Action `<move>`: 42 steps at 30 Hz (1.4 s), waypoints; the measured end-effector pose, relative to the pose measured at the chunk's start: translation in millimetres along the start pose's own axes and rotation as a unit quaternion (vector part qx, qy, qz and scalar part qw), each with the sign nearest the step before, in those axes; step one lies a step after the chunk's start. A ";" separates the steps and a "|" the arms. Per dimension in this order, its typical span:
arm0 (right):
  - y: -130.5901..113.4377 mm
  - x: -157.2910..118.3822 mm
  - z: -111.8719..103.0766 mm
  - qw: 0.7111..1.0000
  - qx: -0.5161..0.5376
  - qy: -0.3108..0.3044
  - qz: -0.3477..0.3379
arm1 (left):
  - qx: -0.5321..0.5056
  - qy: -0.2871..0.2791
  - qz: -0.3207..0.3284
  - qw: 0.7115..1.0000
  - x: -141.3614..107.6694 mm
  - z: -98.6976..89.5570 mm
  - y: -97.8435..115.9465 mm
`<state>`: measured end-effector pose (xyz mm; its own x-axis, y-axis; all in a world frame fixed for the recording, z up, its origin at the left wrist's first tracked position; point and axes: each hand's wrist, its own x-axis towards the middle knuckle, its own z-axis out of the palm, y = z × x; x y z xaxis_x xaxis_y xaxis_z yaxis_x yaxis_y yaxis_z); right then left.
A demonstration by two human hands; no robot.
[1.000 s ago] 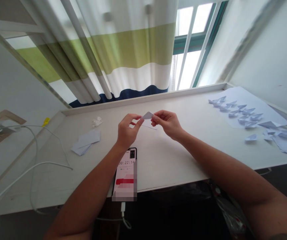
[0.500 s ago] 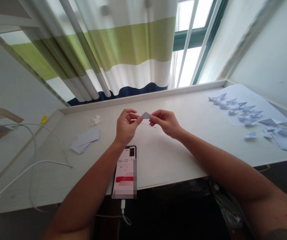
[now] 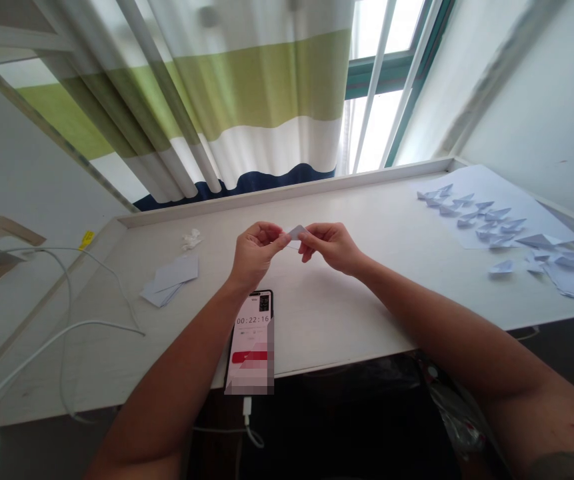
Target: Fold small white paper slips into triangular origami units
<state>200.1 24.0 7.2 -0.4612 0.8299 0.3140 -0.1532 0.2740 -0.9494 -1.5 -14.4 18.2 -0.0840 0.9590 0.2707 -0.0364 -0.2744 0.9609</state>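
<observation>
A small piece of folded white paper [image 3: 297, 231] is held up over the middle of the desk, pinched from both sides. My left hand [image 3: 258, 249] grips its left edge between thumb and fingers. On the opposite side, my right hand [image 3: 331, 245] pinches the right edge. The fingers hide much of the paper, so its full shape does not show. Below my left wrist a phone [image 3: 251, 340] lies at the desk's front edge with a running timer on its screen.
Several folded paper boats [image 3: 484, 215] stand on a large white sheet [image 3: 487, 180] at the right. Left are a stack of paper slips [image 3: 174, 277], a crumpled tissue [image 3: 191, 240] and white cables [image 3: 71, 327]. A curtain [image 3: 267, 87] hangs behind the desk [image 3: 337, 320].
Both hands keep hold of the folded paper. My left hand has shifted slightly right and its fingers have curled in; the paper has turned a little, and less of its lower part shows.
</observation>
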 end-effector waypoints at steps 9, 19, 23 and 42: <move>0.8 0.3 1.0 0.999 -0.012 0.033 0.010 | 0.045 -0.047 -0.005 0.998 -0.2 0.6 -4.5; -2.6 -0.2 1.0 0.999 0.008 0.041 0.016 | 0.014 -0.036 -0.006 0.999 1.7 -2.4 0.0; -2.1 -0.7 1.3 0.999 0.013 0.024 0.021 | 0.013 -0.047 -0.047 0.998 1.2 -6.0 5.1; -3.6 0.4 -1.4 0.996 0.053 -0.026 0.064 | 0.077 -0.075 -0.076 0.991 5.9 -15.6 1.1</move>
<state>201.7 24.0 10.7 -0.5265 0.8283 0.1916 -0.1798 0.1118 -0.9773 -17.5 -10.2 19.9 0.0602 0.9915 0.1156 0.1157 -0.1220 0.9858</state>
